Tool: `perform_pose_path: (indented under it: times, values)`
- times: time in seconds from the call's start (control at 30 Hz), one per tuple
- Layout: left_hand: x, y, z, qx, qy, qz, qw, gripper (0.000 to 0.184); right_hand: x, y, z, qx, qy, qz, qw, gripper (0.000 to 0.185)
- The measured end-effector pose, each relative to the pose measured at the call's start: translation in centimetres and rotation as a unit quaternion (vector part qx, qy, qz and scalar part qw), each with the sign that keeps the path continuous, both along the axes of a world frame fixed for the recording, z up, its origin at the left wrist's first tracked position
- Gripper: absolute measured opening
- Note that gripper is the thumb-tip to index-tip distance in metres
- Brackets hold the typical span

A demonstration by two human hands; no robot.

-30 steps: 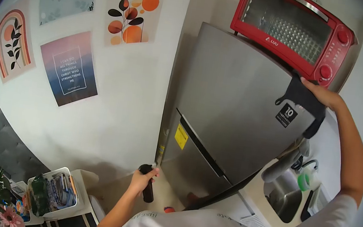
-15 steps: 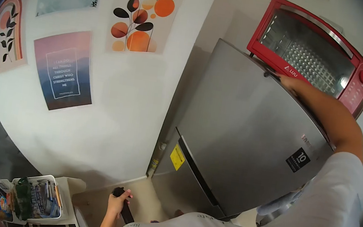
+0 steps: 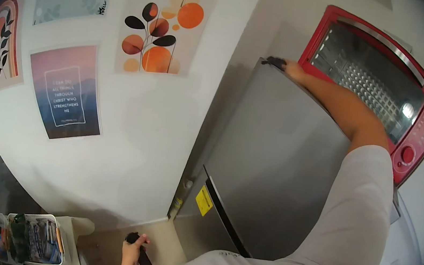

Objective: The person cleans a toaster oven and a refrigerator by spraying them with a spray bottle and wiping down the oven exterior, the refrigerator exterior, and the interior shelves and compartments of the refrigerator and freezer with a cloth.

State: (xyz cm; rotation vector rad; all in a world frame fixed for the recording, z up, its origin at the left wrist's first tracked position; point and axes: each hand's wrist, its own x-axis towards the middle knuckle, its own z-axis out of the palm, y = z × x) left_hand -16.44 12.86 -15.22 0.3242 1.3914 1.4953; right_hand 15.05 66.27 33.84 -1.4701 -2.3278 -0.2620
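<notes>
My right hand (image 3: 294, 72) is clutching a black cloth (image 3: 274, 61) atop the refrigerator's (image 3: 274, 152) left corner, my left hand (image 3: 130, 253) gripping a dark bottle (image 3: 144, 260) lower left.

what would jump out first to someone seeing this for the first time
Probably the bright red oven at upper right, on top of the grey fridge. Next, the right hand with a black cloth at the fridge's top edge, then the orange-and-black plant poster on the white wall to the left.
</notes>
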Motion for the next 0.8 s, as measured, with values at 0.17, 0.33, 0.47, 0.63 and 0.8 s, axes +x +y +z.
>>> perform_pose_path:
  times: [0.17,0.33,0.47,0.63,0.8]
  values:
    - [-0.5,0.7,2.4,0.031,0.034,-0.031,0.998,0.021,-3.3,-13.1,7.2,0.354,0.263,-0.045,0.896,0.041]
    - [-1.3,3.8,4.8,0.059,0.044,-0.160,0.984,0.022,0.9,-24.9,12.7,0.589,0.280,0.029,0.758,0.056]
    - [-2.0,5.7,7.5,0.078,0.060,-0.229,0.969,0.026,6.7,-32.6,13.5,0.657,0.174,-0.096,0.727,0.067]
    - [-0.5,9.0,9.0,0.105,0.067,-0.288,0.949,0.029,13.0,-36.3,11.2,0.510,-0.058,-0.254,0.820,0.082]
    - [2.9,14.3,9.1,0.121,0.066,-0.321,0.937,0.026,18.6,-31.4,9.3,0.449,-0.211,-0.283,0.821,0.088]
